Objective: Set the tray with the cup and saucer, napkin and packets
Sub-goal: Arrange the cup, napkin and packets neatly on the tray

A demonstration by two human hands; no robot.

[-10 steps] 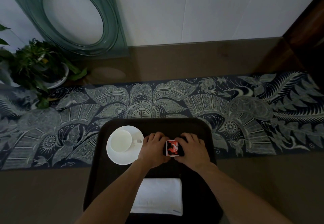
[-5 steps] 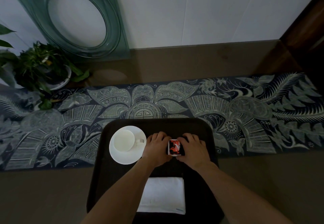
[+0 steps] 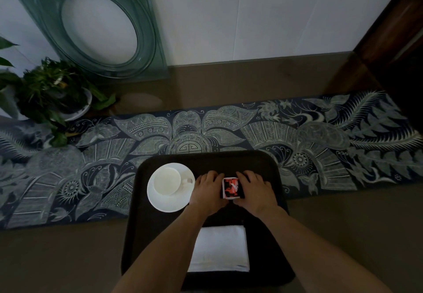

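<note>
A dark tray lies in front of me, partly on a patterned runner. On its left side a white cup stands on a white saucer, handle toward the right. A folded white napkin lies at the tray's near middle. My left hand and my right hand sit side by side on the tray, fingers curled, pinching the red, black and white packets between them from either side. Only the middle of the packets shows.
A blue and white patterned runner crosses the brown table. A potted plant stands at the far left, and a green glass piece with a round hole leans on the wall behind. Dark wood furniture is at the far right.
Both hands stay on the packets in the same place. The whole scene has shifted slightly in view as my head moved.
</note>
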